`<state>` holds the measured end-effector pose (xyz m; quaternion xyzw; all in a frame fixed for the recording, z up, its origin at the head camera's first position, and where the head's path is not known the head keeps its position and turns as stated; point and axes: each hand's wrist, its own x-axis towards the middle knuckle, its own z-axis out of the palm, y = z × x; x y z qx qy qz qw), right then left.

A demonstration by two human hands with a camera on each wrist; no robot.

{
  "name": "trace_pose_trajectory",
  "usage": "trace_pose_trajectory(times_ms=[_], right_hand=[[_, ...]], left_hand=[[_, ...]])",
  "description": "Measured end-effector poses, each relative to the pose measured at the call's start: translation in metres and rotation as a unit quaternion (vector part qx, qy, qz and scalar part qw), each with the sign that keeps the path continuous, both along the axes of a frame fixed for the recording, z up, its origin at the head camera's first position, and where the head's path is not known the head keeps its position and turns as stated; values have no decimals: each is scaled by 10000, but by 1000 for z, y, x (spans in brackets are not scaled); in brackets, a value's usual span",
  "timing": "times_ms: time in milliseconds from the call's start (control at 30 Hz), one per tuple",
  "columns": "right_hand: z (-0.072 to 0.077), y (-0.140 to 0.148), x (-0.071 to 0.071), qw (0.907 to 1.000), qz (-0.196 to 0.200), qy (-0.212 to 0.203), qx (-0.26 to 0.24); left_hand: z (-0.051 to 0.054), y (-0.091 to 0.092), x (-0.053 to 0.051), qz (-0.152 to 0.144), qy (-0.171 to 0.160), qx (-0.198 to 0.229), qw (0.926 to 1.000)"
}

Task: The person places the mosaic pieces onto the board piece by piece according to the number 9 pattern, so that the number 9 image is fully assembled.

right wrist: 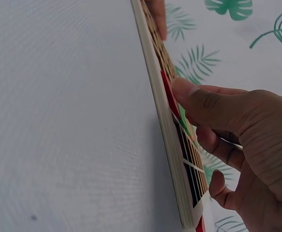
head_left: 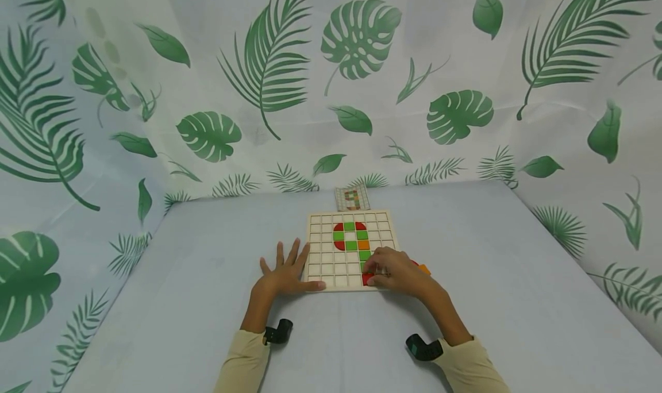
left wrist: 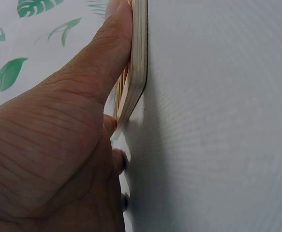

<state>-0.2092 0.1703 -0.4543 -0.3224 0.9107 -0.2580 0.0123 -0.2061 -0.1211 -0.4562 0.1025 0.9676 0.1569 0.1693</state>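
Note:
A pale wooden grid board point(head_left: 322, 261) lies on the table, with red, green and one orange tile point(head_left: 364, 245) set in its squares as a loop with a tail. My right hand point(head_left: 395, 271) is over the board's front right part, its thumb and fingertips pinching a red tile point(right wrist: 169, 94) at the front row. In the right wrist view that tile sits low in the grid beside a green tile point(right wrist: 183, 121). My left hand point(head_left: 284, 275) rests at the board's front left corner, fingers spread on the table and thumb lying on the board's front edge.
Behind the board stands a small pattern card point(head_left: 353, 199) showing a similar coloured figure. Loose tiles, one of them orange point(head_left: 424, 269), lie beside the board's right edge, partly hidden by my right hand. A leaf-print curtain point(head_left: 357, 88) surrounds the white table point(head_left: 207, 232).

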Motion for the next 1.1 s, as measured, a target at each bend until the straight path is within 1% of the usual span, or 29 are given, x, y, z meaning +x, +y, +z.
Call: trace_pose_trajectory(times_ms=[167,333,533,733,900,1100], right_hand=[[0,4,0,10000,-51,51,13],[2,9,-1,9995,-284,83,78],[6,17,-1,9971,-715,-241,-41],[9,34,-2,9949,-834,-417,-384],[6,50,-4,9947,-909,-267,-404],[4,66,-2,9934,-1046,-44,-477]], left_hand=[[-1,1,0,-19,-6,5,10000],[1,3,2,-6,-19,23,10000],[3,3,3,39,-5,3,10000],[4,3,3,42,-15,27,10000],[2,2,2,15,8,88,10000],[0,1,1,4,37,144,9999]])
